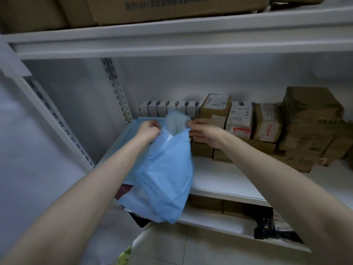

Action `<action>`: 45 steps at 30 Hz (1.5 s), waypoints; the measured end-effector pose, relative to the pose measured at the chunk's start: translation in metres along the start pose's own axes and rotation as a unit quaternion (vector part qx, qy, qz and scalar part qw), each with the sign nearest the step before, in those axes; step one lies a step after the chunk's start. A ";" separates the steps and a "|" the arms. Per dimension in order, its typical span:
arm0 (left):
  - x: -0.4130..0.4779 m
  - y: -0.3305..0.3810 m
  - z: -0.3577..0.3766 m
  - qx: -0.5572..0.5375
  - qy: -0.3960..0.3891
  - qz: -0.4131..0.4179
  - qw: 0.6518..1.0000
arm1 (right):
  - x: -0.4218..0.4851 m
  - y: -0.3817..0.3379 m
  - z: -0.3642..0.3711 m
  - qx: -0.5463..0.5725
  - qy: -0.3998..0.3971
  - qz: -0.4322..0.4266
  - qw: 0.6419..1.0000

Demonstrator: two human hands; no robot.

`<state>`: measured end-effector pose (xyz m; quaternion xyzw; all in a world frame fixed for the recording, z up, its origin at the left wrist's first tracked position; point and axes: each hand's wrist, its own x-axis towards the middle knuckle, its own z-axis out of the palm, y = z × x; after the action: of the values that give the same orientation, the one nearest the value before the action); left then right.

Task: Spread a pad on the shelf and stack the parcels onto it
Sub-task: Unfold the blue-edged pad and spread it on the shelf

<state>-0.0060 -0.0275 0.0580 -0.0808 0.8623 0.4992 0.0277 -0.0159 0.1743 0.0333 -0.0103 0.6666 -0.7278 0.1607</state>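
While the white metal shelf [219,178] fills most of the frame, its left half is only partly covered and its right half is crowded with brown cardboard parcels [298,131], stacked against the back wall at centre right and not yet moved. Another shelf board crosses the top of the frame, carrying large brown cartons [152,8]. Smaller than these, the thin light-blue pad [164,173] sits at centre frame: part of it lies flat on the shelf toward the left rear, while the rest hangs crumpled over the front edge, so the spreading looks unfinished. Both hands hold it up near its upper edge, probably to pull the folds apart and open it across the bare board. At centre, the left hand [148,129] has its fingers clamped on a bunch of the pad, and just right of it the right hand [205,131] pinches another fold, fingers together on the material.
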 end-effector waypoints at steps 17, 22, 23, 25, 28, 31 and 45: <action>-0.010 0.012 -0.040 0.100 0.059 0.039 0.992 | -0.017 -0.008 0.007 -0.363 -0.101 -0.182 0.908; -0.018 0.010 -0.063 0.323 -0.002 0.054 0.945 | 0.002 -0.014 -0.001 -0.626 -0.012 -0.183 0.758; -0.020 0.011 -0.066 0.371 0.031 0.066 0.926 | 0.007 -0.014 -0.004 -0.647 0.027 -0.164 0.744; -0.024 0.012 -0.073 0.415 0.107 0.085 0.899 | 0.013 -0.016 -0.008 -0.685 0.082 -0.123 0.713; -0.028 0.016 -0.083 0.443 0.197 0.081 0.871 | 0.019 -0.017 -0.008 -0.727 0.134 -0.066 0.671; -0.032 0.019 -0.093 0.424 0.265 0.065 0.864 | 0.022 -0.020 -0.004 -0.747 0.177 -0.015 0.640; -0.033 0.012 -0.131 0.187 0.314 0.047 0.930 | 0.045 -0.062 0.066 -0.460 0.170 -0.084 0.867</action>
<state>0.0289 -0.1309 0.1381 -0.1864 0.9076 0.2787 -0.2528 -0.0567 0.1035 0.0920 -0.0151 0.9396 -0.3397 -0.0395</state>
